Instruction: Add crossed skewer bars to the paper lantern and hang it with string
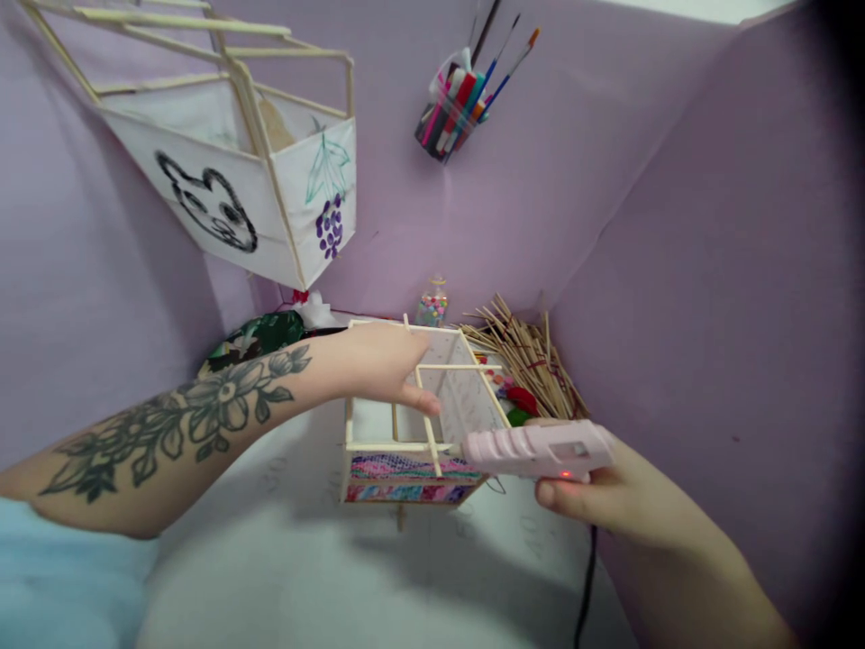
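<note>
A box-shaped frame of thin wooden sticks [473,370] stands on the white table, its front panel [405,466] patterned in pink, blue and purple. Across its open top lies a long wooden stick [432,448], crossed by another stick [466,367]. My left hand [388,361] reaches over the top and holds the long stick, thumb on it; the other fingers are mostly hidden. In my right hand [587,491] is a pale pink hot glue gun [533,450] with a red light glowing. Its nozzle points left, at the stick's crossing with the front rim.
A white paper lantern [203,194] on a stick frame hangs upper left. A cup of markers and brushes [452,108] is on the wall. Behind the frame are a jar of colourful beads [432,302] and a pile of sticks [533,356]. A black cord [587,586] hangs lower right.
</note>
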A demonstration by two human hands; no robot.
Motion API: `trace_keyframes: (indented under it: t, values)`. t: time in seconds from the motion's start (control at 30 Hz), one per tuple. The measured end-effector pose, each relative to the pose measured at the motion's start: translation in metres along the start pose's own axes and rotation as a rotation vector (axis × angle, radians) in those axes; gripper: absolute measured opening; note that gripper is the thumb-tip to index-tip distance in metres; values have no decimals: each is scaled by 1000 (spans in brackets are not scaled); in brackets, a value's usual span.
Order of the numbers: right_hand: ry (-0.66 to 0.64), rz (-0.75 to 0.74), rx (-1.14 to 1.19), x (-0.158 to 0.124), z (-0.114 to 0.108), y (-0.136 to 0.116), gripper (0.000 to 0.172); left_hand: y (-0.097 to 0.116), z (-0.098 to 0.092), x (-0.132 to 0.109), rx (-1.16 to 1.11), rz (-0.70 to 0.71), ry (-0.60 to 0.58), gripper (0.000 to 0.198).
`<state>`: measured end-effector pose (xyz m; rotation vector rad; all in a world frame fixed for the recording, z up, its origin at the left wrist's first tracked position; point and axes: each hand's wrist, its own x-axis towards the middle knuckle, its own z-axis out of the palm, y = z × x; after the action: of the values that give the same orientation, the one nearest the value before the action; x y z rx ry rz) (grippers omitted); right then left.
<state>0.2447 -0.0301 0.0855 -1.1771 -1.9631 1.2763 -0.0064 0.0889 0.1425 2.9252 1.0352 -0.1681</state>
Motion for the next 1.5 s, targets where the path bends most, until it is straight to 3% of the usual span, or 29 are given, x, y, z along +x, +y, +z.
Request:
trace_keyframes:
  t: [0.1,0.23,0.33,0.6,0.67,0.83,1.0,1.33,1.5]
  values:
    - [5,-21,34,-1,2,3,35,0,1,2,18,-19,-11,63]
    - [83,1,25,-5,11,5,20,0,3,3,25,-29,-16,64]
    - [136,17,-24,-6,16,2,22,0,3,3,26,-39,-20,63]
    - [73,-3,-15,-17,4,3,23,-2,3,4,5,-36,-16,61]
    - [171,-8,40,-25,-2,14,22,-4,3,3,-6,-29,-5,59]
    - [662,-30,263,-27,-6,42,31,-5,2,1,-70,-47,7,54]
    - [980,-41,416,-9,6,34,19,-1,-1,0,-89,-97,-10,55]
    - [1006,-92,494,2,-5,46,21,4,2,-8,-83,-131,-16,56]
    - [1012,-18,418,5,-2,48,18,6,0,-7,-65,-135,-54,57]
